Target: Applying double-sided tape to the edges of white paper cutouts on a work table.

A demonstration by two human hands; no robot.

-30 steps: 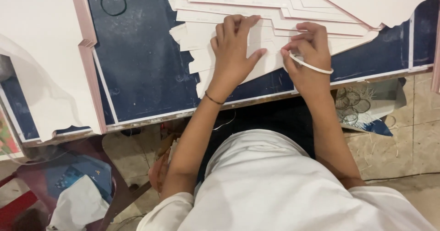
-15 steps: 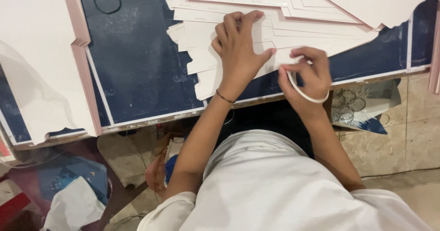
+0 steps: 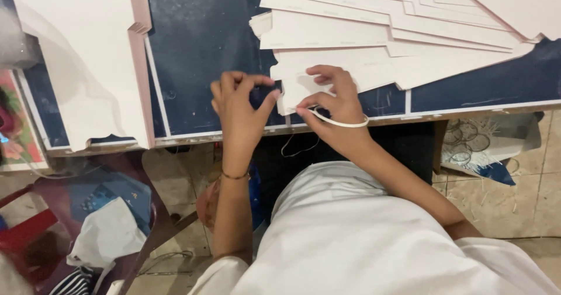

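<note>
Two hands at the near edge of a dark blue surface (image 3: 198, 55), seen from the head camera looking straight down. Only one view, so all from there.

Left hand (image 3: 238, 109) resting on the blue surface just left of the card pile, fingers curled in with thumb and forefinger tips nearly meeting, nothing visibly between them. Thin bracelet (image 3: 235, 177) on that wrist. Can't tell if anything tiny is pinched there.

Right hand (image 3: 333, 105) sitting on the bottom corner of the white card stack (image 3: 380, 43), fingers bent and pinching a white band (image 3: 342, 121), a thin loop that curves from the fingertips down across the back of the hand toward the wrist. So the band is in the right hand, right over the lowest sheet's corner, near the left hand but apart from it.

Card stack fanned out in stepped layers, pink-edged, spreading up and right across the surface. Lowest sheet poking out toward the front edge, touching the right hand's fingers, a small gap away from the left thumb.

Off to the left: a big white board (image 3: 76, 55) with a pink edge, lying flat. Below the surface edge: white shirt (image 3: 362, 236), tiled floor (image 3: 514, 195) with a few thin rings (image 3: 461, 140) lying on it at the right, and a white bag (image 3: 108, 233) on a dark red seat at lower left.
</note>
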